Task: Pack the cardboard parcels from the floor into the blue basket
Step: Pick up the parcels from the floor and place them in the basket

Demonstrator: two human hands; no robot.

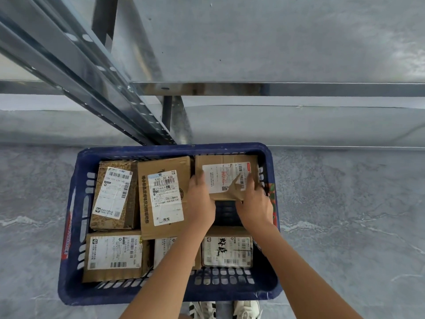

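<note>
- I have both hands, left and right, gripping a brown cardboard parcel in the blue plastic basket's far right corner.
- Five parcels already packed; no others visible on the floor.

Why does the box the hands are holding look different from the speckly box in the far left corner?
The held box is plain brown; the speckled box has a mottled pattern. The left hand and right hand grip the held box, while the speckled box lies untouched. Both carry white labels, inside the blue basket.
</note>
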